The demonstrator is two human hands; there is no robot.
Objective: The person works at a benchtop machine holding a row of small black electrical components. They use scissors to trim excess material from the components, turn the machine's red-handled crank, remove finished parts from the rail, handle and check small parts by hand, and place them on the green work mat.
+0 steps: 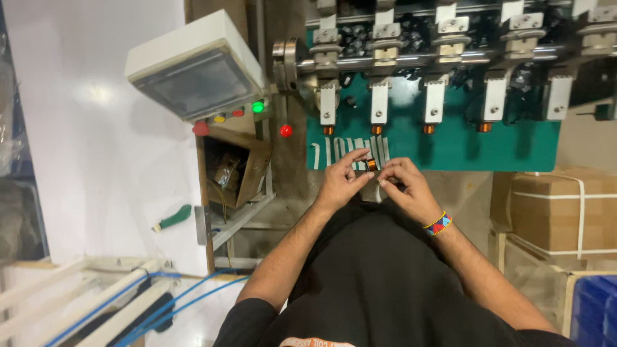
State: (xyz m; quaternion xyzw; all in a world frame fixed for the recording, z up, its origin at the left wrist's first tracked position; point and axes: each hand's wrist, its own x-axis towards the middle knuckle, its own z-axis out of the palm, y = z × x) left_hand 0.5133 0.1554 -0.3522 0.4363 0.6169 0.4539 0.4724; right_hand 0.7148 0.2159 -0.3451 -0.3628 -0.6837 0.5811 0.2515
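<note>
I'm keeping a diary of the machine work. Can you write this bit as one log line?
left hand: holds coil | right hand: pinching beside coil | ahead: green machine

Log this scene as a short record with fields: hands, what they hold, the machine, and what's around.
left hand: fingertips pinch a small copper coil
right hand: fingertips close beside the coil; contact unclear
wrist: beaded band on the right
machine: green bed with a row of white arms
panel: grey screen box, green lamp lit
right side: strapped cartons
left side: green-handled tool, blue hoses
</note>
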